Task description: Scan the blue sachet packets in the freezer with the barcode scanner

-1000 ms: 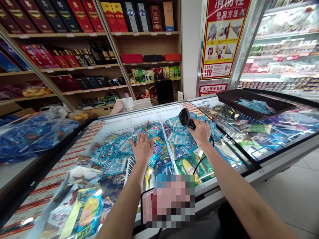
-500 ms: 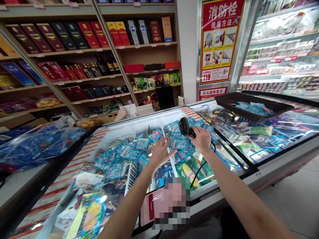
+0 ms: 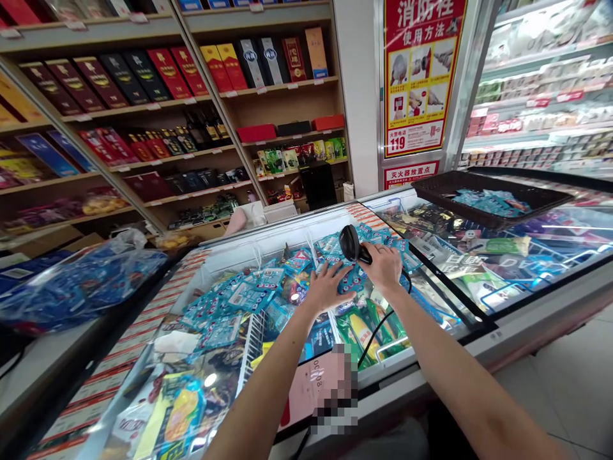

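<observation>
Our left grip [image 3: 329,285] had slid right across the blue packets [image 3: 246,295] in the freezer [image 3: 268,229], flat, open, holding nothing, beside our right grip [image 3: 385,266], clenched round the scanner [image 3: 352,243]; most packets probably awaited scanning.

We are looking at a freezer crowded with blue, green and yellow.

We are seeing light-blue packets [image 3: 249,294] carrying white panels and small red marks, and a black scanner [image 3: 351,243] trailing a black cable [image 3: 378,329] over green and yellow wrappers [image 3: 358,332]. A black basket [image 3: 460,214] is showing more of the blue. The freezer edge [image 3: 158,306] is running in red and white stripes. A red poster [image 3: 419,70] is wearing white and yellow lettering. On tan wooden shelves [image 3: 282,89], boxes [image 3: 165,67] are lining up in dark red, black, yellow and orange. A clear bag [image 3: 81,287] is glowing deep blue, and a yellow-and-blue pack [image 3: 177,409] is shining at the near corner.
</observation>
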Motion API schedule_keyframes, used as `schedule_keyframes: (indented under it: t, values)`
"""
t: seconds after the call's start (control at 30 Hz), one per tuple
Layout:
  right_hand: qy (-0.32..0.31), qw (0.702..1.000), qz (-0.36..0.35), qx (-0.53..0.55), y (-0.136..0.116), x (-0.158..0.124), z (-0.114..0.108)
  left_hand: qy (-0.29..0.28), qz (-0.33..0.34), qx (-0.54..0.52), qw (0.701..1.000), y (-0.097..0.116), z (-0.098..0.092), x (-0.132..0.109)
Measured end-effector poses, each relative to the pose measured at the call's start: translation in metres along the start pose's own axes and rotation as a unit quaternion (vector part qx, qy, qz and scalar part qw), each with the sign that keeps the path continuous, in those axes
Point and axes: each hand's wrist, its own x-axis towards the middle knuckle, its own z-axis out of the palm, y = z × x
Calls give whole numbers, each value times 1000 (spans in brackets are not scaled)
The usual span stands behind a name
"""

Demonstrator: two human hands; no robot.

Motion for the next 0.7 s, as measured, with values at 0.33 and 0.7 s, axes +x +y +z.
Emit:
schedule_keyframes:
  t: [0.33, 0.7]
  values:
    - [-16, 1000, -24, -10, -3, -4, -2, -3, 1, 20, 1000, -25, -11, -16]
    - [-23, 997, -65, -23, -15, -6, -2, 35, -11, -15, 999, -47, -7, -31]
